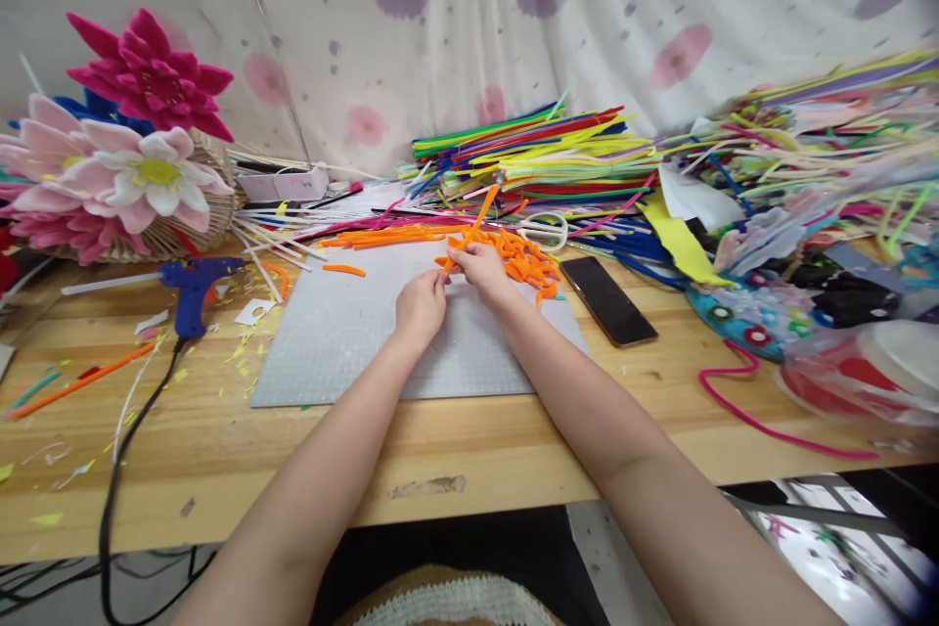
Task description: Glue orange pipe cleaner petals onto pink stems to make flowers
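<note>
Bright, soft light
Edges stretch, smearing the tub [872, 372]; top right corner darkens; tabletop [499, 440] shadows faint.

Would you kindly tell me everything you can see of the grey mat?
The mat is a thin, four-sided sheet, plastic-looking, with a faint pale grid. It lies flat on the wooden table, back from its near edge. Orange strips lie across its far side. The hands hide part of it.

- The head camera looks from above the near side of the table [528, 450], facing forward and down along the person's own forearms.
- The left hand [422, 306] and right hand [476, 266] sit near mid-view, within arm's reach.
- A patterned curtain [469, 49] backs the wide view.
</note>
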A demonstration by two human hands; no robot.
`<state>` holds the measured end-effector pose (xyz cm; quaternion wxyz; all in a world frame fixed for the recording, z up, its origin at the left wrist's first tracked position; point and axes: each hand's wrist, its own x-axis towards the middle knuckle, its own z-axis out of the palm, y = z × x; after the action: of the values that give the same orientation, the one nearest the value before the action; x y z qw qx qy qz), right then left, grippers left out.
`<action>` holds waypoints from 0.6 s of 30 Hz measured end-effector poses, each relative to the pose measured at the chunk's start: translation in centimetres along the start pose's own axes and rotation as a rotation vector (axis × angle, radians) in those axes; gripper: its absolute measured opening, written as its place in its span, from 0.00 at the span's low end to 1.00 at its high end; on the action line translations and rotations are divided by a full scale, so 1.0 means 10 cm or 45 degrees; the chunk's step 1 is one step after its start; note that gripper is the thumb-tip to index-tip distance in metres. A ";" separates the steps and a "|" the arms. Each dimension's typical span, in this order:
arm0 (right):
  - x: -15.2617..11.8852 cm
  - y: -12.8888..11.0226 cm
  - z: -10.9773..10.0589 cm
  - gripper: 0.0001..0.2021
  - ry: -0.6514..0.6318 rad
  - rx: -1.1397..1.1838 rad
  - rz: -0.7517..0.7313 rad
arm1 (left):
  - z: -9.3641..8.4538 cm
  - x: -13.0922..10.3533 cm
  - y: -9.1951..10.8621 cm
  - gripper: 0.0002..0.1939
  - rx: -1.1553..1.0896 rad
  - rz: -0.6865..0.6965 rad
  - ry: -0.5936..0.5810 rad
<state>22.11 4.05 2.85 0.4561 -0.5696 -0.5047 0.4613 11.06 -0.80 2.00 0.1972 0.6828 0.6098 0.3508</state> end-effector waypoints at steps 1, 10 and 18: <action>-0.01 -0.02 0.00 0.10 0.005 0.036 0.013 | 0.00 -0.01 0.02 0.15 0.046 0.012 0.000; -0.08 -0.11 0.02 0.12 0.016 0.286 0.130 | -0.05 -0.06 0.02 0.16 0.125 -0.029 -0.092; -0.10 -0.01 0.03 0.12 -0.307 0.104 0.046 | -0.03 -0.06 -0.19 0.15 -0.220 -0.181 -0.048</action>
<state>21.70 3.12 2.99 0.4065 -0.5001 -0.5263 0.5547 9.51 -1.13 0.77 0.2912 0.6246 0.6204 0.3744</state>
